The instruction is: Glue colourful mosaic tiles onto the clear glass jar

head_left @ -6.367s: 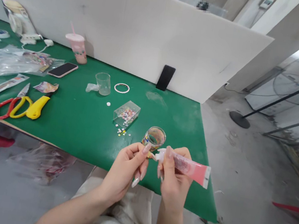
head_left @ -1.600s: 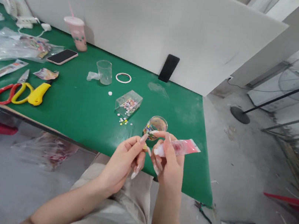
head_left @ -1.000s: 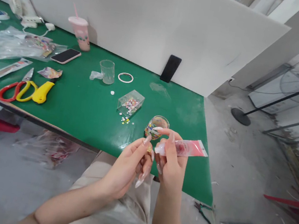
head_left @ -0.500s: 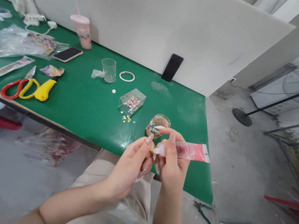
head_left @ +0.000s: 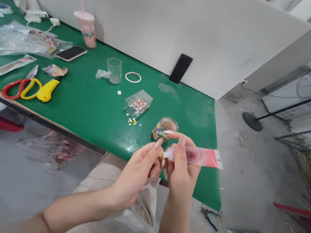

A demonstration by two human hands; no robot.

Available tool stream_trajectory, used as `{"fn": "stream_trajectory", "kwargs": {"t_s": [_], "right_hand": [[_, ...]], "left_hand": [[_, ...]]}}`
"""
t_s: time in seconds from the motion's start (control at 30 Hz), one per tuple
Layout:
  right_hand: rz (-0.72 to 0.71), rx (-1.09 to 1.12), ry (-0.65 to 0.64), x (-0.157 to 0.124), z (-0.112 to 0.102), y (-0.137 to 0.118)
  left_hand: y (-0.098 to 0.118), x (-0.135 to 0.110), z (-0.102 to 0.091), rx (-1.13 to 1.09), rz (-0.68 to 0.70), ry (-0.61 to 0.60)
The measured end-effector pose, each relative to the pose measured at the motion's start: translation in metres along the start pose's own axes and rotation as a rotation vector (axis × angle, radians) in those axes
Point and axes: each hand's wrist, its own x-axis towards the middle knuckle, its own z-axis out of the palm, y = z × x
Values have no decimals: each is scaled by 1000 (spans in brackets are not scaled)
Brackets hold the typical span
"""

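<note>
Between the thumb and fingertips of my left hand is a tiny yellow star-shaped piece. My right hand is closed around a pink-and-clear glue tube, its white nozzle pointing left at the star and apparently touching it. Just beyond my fingers stands a clear glass with colourful pieces stuck around its side; my right index finger overlaps its near rim. A clear box of small coloured pieces lies farther left, with several loose pieces spilled in front of it.
A clear cup, a white ring and a black phone are farther back. Red-and-yellow scissors, a yellow-handled cutter, another phone and a pink drink cup are leftward. The green table ends at right.
The tube and both hands have shifted very slightly right in view. The star shows more plainly at the nozzle. Both hands keep their hold.
</note>
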Motion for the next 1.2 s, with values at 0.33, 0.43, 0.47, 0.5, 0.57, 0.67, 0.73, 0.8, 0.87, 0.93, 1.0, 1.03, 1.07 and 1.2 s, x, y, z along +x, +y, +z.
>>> {"fn": "stream_trajectory", "kwargs": {"t_s": [0.33,0.43,0.47,0.5,0.57,0.67,0.73,0.8,0.87,0.93,1.0,1.03,1.07,1.2], "right_hand": [[-30,-54,-12,-1,-2,-4],[-41,-73,-4,-2,-3,-4],[-46,-78,-4,-2,-3,-3],[-50,-81,-4,-3,-3,-3],[-57,-88,-2,-3,-3,-2],[-61,-101,1,-4,-4,-1],[-62,-112,-6,-4,-4,-1],[-71,-129,-5,-3,-5,-1],[-98,-155,4,-3,-4,-1],[-150,-202,19,-3,-4,0],[-214,-266,42,-4,-4,2],[-242,-299,51,-5,-3,3],[-264,-328,57,-5,-3,4],[-321,-406,60,-7,-3,7]], "left_hand": [[-2,1,0,-8,-6,-22],[-2,1,0,-7,-13,-20],[-2,1,0,-7,-15,-20],[-2,1,0,-7,-13,-19],[-2,0,0,-9,-8,-17],[-2,0,1,-18,2,-12],[-2,0,1,-28,3,-20],[-2,0,1,-40,1,-29],[-2,0,0,-49,-2,-35],[-2,1,-1,-56,-4,-37],[-3,2,-2,-62,-6,-48],[-4,3,-3,-64,-8,-54],[-5,4,-4,-66,-8,-58],[-6,4,-4,-66,-6,-40]]}}
